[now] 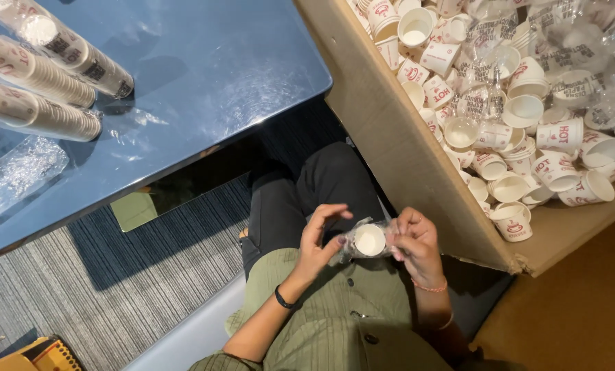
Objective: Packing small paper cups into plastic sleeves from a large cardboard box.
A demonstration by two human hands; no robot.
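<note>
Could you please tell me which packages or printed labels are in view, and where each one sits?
Sleeved cup stacks: three clear-wrapped white rolls, blue table, upper left.
Cardboard box: open, brown, right; loose white cups, red print.
Wrapped stack: clear plastic, between left hand and right hand.

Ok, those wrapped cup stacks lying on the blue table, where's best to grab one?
Probably around the middle of the nearest wrapped stack, coming from above. It lies on its side on the blue table beside two other stacks, so its top is exposed and its sides partly crowded.
</note>
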